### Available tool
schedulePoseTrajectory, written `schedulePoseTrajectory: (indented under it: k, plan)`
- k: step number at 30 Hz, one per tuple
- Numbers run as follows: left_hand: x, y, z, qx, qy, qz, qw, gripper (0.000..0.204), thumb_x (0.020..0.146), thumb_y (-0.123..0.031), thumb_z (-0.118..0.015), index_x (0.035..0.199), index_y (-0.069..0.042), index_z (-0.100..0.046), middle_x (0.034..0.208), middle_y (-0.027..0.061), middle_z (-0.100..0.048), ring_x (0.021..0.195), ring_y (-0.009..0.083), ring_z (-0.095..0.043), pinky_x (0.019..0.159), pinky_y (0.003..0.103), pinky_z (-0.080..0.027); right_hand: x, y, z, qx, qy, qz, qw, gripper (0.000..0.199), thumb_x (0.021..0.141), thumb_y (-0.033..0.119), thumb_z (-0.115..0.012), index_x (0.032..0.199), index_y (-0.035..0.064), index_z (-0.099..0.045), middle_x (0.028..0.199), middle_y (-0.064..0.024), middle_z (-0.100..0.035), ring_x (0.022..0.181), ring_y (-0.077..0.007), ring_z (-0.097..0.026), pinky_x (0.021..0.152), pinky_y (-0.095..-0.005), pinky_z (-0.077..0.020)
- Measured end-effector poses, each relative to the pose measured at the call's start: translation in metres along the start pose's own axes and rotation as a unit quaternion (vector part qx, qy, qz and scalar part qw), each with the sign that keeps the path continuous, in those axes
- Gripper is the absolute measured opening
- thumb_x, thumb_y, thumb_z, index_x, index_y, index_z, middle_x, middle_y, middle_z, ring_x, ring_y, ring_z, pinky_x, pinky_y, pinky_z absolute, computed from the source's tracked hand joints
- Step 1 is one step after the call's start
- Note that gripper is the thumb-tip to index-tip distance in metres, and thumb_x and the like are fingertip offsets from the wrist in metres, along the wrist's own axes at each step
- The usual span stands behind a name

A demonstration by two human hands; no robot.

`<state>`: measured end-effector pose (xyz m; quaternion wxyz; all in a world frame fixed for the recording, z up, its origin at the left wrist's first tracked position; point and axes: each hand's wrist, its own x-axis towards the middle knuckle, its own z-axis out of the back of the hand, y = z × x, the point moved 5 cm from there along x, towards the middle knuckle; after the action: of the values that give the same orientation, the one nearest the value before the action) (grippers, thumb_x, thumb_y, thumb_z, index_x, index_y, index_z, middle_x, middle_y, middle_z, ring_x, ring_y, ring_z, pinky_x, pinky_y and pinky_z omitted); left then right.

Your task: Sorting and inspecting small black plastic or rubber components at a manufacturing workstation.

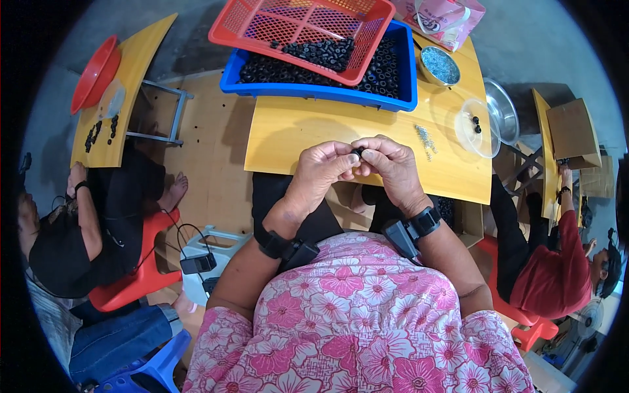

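Both my hands meet over the near edge of the yellow table (282,134), fingertips together. Between the thumbs and fingers of my left hand (322,169) and my right hand (392,167) is a small round black part (357,151), pinched from both sides. Its details are mostly covered by my fingers. To the right of my hands lies a scatter of small clear pieces (426,141). Farther right, a shallow transparent dish (466,134) holds a few black parts (476,124).
A red mesh basket (373,56) sits tilted on a blue tray (407,78) of black ring-shaped parts at the back. Beside them stand a metal bowl (440,65) of bluish pieces and a pink bag (452,23). People sit at other tables left and right.
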<state>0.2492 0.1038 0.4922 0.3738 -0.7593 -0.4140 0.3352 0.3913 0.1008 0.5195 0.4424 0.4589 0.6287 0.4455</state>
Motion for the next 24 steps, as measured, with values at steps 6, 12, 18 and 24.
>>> schedulePoseTrajectory:
  k: [6,12,18,24]
  plan:
    - [0.000,-0.007,-0.007,-0.004,0.019,0.000,1.000,0.013,0.092,-0.009,-0.059,0.101,0.001,-0.060,0.087,0.0060,-0.062,0.076,0.0093,-0.057,0.072,0.022,-0.049,-0.001,0.006,0.002,-0.046,0.002,0.080,0.996,0.015,0.089,0.002,-0.058,0.100,-0.0035,-0.067,0.080,-0.0040,-0.059,0.069,-0.0095,-0.059,0.067,-0.0219,-0.0492]
    - [0.001,-0.012,-0.012,-0.005,0.036,-0.001,0.999,0.012,0.092,-0.009,-0.059,0.099,0.001,-0.058,0.087,0.0083,-0.063,0.078,0.0114,-0.060,0.073,0.023,-0.051,0.000,0.006,0.003,-0.016,-0.002,0.061,0.998,0.015,0.090,0.001,-0.057,0.099,-0.0038,-0.067,0.081,-0.0049,-0.061,0.068,-0.0099,-0.060,0.066,-0.0222,-0.0496]
    - [0.001,-0.017,-0.014,0.011,0.054,-0.009,0.998,0.009,0.092,-0.009,-0.057,0.095,0.000,-0.057,0.087,0.0090,-0.063,0.079,0.0126,-0.061,0.073,0.024,-0.051,-0.002,0.001,0.004,0.027,-0.003,0.050,0.998,0.015,0.089,0.001,-0.057,0.100,-0.0031,-0.067,0.084,-0.0052,-0.063,0.068,-0.0094,-0.060,0.067,-0.0222,-0.0497]
    - [0.000,-0.012,-0.015,-0.038,0.031,0.000,0.999,0.010,0.094,-0.010,-0.056,0.097,0.000,-0.056,0.086,0.0079,-0.062,0.080,0.0136,-0.061,0.074,0.025,-0.051,-0.007,0.011,0.001,-0.102,-0.059,0.125,0.985,0.015,0.088,-0.001,-0.056,0.099,-0.0008,-0.067,0.087,-0.0042,-0.064,0.074,-0.0081,-0.059,0.071,-0.0212,-0.0492]
